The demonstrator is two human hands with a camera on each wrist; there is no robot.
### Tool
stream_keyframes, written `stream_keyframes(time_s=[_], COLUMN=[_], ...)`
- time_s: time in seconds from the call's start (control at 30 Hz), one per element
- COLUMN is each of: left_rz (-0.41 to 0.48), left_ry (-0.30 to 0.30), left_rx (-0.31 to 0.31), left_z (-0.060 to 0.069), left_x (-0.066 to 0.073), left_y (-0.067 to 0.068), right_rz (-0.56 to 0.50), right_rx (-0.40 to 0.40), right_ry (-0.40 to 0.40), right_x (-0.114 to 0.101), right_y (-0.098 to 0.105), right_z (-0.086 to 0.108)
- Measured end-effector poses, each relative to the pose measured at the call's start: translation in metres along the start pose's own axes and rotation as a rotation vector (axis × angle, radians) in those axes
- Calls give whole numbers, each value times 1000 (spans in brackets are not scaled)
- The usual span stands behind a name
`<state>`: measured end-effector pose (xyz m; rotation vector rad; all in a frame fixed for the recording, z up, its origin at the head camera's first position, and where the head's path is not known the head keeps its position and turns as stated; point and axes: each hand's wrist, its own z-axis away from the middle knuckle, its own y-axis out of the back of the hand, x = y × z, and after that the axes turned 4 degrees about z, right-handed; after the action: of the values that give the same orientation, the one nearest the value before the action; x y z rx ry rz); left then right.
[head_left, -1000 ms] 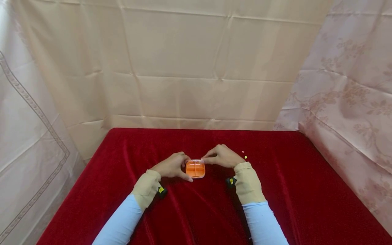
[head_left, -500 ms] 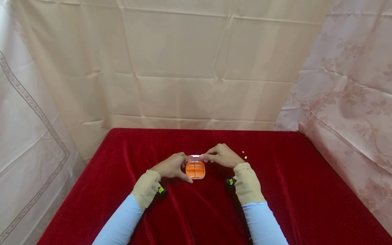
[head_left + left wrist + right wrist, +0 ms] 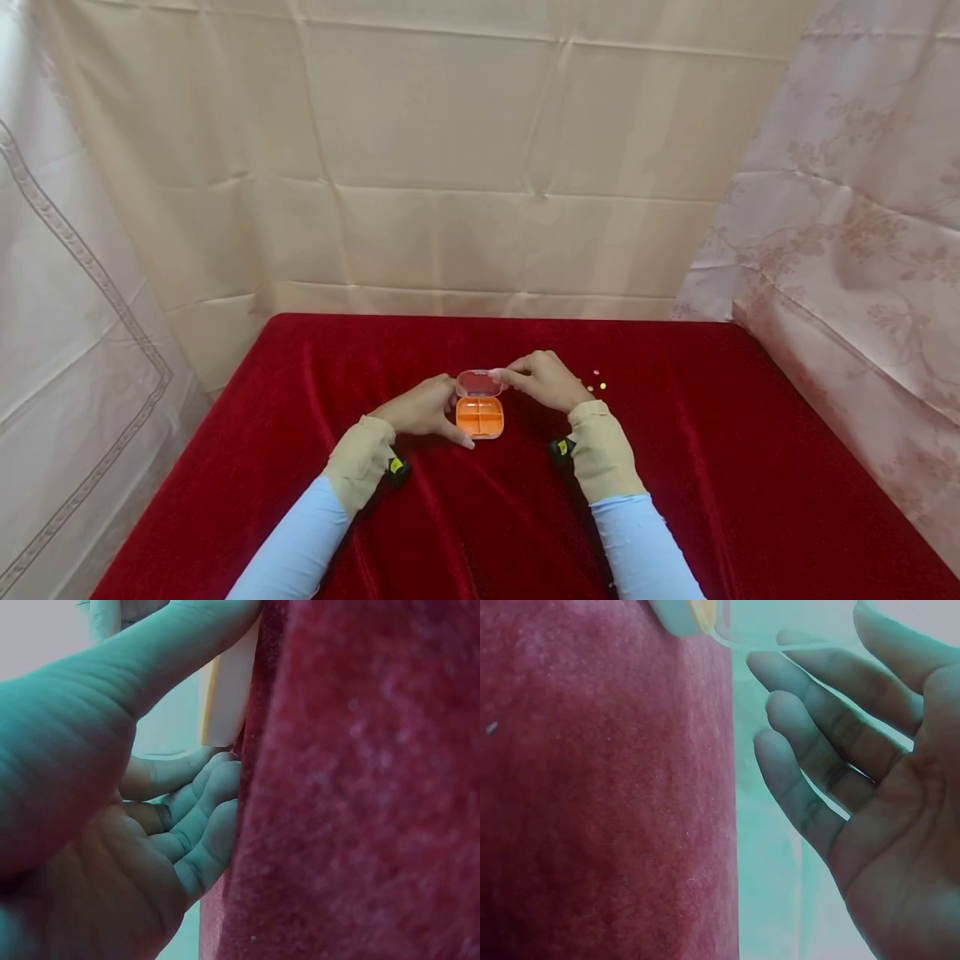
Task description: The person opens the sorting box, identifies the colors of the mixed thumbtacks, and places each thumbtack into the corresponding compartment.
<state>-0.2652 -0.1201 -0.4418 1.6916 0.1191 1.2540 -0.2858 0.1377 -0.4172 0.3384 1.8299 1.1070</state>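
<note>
A small pill box with an orange tray (image 3: 480, 419) split into several compartments rests on the red cloth in the head view. Its clear lid (image 3: 477, 383) stands raised at the back edge. My left hand (image 3: 423, 407) holds the box from the left, thumb at the front corner and fingers round the back corner. With thumb and fingertips, my right hand (image 3: 546, 382) pinches the lid's right side. In the left wrist view the box's pale side (image 3: 229, 694) shows beyond my thumb. The right wrist view shows the lid's thin edge (image 3: 742, 646) by my fingers.
Several tiny tablets lie on the cloth behind my right wrist, among them a yellow one (image 3: 603, 386) and a pink one (image 3: 596, 372). The red cloth (image 3: 712, 467) covers the table. Beige curtain (image 3: 450, 167) hangs behind it, with patterned curtain (image 3: 862, 208) at the right.
The clear lid has swung up and back from over the orange tray, my right hand moving slightly with it. My left hand has stayed on the box.
</note>
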Motion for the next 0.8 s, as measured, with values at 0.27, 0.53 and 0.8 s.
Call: stream_keyframes(time_s=[0.27,0.53,0.8], left_rz=[-21,-20,-25], left_ry=[5,14,34], left_rx=[16,16,14], left_z=[1,2,2], left_x=[1,1,0], left_y=[0,1,0], right_rz=[-27,-24,-48], right_rx=[27,32,21], right_ry=[-52,-61,-86], right_x=[1,2,0], right_y=[-4,-7,-7], right_z=[-2,-4,-5])
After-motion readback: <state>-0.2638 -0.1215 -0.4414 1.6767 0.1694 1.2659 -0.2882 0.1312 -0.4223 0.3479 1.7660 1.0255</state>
